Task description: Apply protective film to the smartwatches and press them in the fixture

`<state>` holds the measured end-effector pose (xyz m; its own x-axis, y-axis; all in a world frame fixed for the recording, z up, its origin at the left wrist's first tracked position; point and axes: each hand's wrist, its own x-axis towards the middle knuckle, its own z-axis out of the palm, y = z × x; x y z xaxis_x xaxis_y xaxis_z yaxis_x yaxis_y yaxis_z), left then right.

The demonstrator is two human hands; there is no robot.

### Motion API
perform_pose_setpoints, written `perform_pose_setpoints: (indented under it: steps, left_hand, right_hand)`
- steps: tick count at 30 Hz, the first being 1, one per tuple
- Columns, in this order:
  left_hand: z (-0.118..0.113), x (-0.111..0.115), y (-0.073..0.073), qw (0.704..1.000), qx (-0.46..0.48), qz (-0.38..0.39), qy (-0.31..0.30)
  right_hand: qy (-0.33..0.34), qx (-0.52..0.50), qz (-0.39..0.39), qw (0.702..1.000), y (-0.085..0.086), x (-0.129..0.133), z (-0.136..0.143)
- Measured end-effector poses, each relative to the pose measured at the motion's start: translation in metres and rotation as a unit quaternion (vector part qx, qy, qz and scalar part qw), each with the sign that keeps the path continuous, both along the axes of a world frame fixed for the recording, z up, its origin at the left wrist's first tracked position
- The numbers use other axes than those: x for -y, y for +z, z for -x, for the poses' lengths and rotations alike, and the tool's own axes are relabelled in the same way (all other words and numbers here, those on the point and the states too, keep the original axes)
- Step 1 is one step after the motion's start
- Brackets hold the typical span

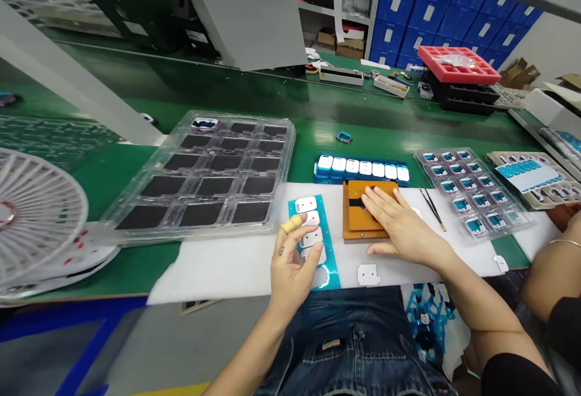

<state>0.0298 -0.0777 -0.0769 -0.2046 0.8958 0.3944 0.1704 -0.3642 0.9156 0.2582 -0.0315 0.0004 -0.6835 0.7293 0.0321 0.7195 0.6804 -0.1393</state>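
Bins (412, 9) stand behind the green bench (254, 94); right hand (399, 224) spread on orange block (357, 219), left hand (293, 263) (finger (291, 223) wrapped) half-curled.

The counter (318, 114) is green, with a white cloth (218, 269) across its lower middle. At centre right, the block (356, 224) is orange-brown with a black stripe. The sheet (331, 257) beside it is bright teal, its labels (305, 204) white; a yellow wrap (291, 223) colours one finger of the left hand (293, 263). Above the block, a row of pieces (365, 169) shows white tops and blue sides. The clear tray (272, 229) at left carries a grid of black rectangles. At upper right, the bins (426, 14) are blue with white labels, the divided tray (458, 66) coral red. The jeans (345, 347) are dark blue, the sleeve (512, 376) black.
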Motion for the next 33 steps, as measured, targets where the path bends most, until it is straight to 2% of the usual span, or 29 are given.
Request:
perform_pose_setpoints:
  steps: [6, 8, 10, 12, 15, 17, 18, 20, 23, 25, 27, 29, 31, 33]
  left_hand:
    - [0.000, 0.000, -0.001, 1.000, -0.012, -0.004, -0.007]
    - [0.000, 0.001, -0.002, 1.000, -0.024, -0.008, -0.011]
    - [0.001, 0.000, -0.001, 0.999, -0.043, -0.011, -0.022]
    - [0.001, -0.002, 0.005, 0.996, -0.077, -0.020, -0.041]
    - [-0.002, -0.010, 0.024, 0.983, -0.153, -0.069, -0.074]
    - [-0.007, -0.019, 0.043, 0.966, -0.210, -0.108, -0.104]
    - [-0.011, -0.025, 0.053, 0.955, -0.242, -0.123, -0.124]
    - [-0.021, -0.038, 0.071, 0.925, -0.315, -0.131, -0.169]
    - [-0.040, -0.061, 0.092, 0.867, -0.435, -0.101, -0.220]
    - [-0.052, -0.075, 0.099, 0.832, -0.496, -0.067, -0.241]
    - [-0.061, -0.088, 0.103, 0.810, -0.523, -0.037, -0.263]
    - [-0.065, -0.097, 0.103, 0.817, -0.504, -0.023, -0.280]
    - [-0.063, -0.097, 0.100, 0.854, -0.437, -0.031, -0.280]
    - [-0.056, -0.088, 0.096, 0.902, -0.337, -0.043, -0.266]
  right_hand:
    - [-0.013, -0.008, -0.013, 1.000, -0.004, -0.001, 0.002]
    - [-0.015, -0.037, -0.014, 0.999, -0.008, -0.001, 0.001]
    - [-0.007, -0.107, -0.021, 0.994, -0.015, -0.002, -0.003]
    - [-0.011, -0.237, -0.040, 0.971, -0.025, -0.002, -0.008]
    - [-0.055, -0.459, -0.080, 0.883, -0.037, -0.004, -0.018]
    - [-0.078, -0.536, -0.090, 0.836, -0.042, -0.005, -0.023]
    - [-0.083, -0.552, -0.088, 0.825, -0.043, -0.006, -0.024]
    - [-0.089, -0.557, -0.079, 0.822, -0.043, -0.006, -0.026]
    - [-0.098, -0.541, -0.084, 0.831, -0.041, -0.005, -0.025]
    - [-0.103, -0.529, -0.097, 0.837, -0.040, -0.004, -0.024]
    - [-0.112, -0.521, -0.109, 0.839, -0.039, -0.003, -0.024]
    - [-0.126, -0.514, -0.115, 0.841, -0.039, -0.004, -0.025]
    - [-0.140, -0.514, -0.117, 0.838, -0.039, -0.005, -0.026]
    - [-0.155, -0.521, -0.127, 0.830, -0.037, -0.003, -0.026]
